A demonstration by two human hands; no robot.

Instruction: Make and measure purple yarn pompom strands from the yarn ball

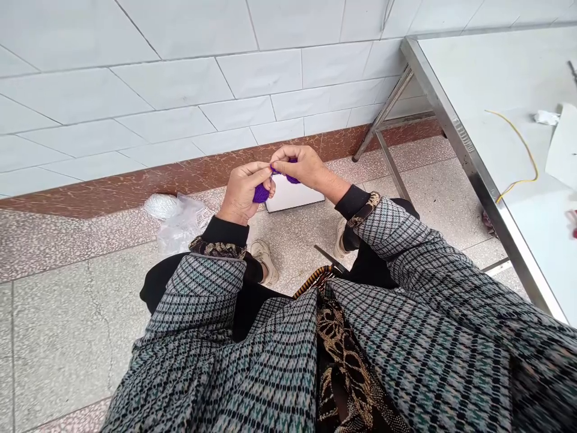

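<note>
Both of my hands are raised in front of me, their fingertips meeting in a pinch. My left hand is closed around a bundle of purple yarn, which shows below its fingers. My right hand also pinches the yarn, and a second purple part shows under its palm. A short dark strand runs down between the fingertips; its exact path is partly hidden by the fingers. Beneath the hands, a flat white object with a dark edge lies on the floor.
A white ball of yarn and a clear plastic bag lie on the floor at left. A metal-edged table stands at right, bearing a yellow cord. A striped yellow-and-black item sits near my lap beside a dark, narrow object.
</note>
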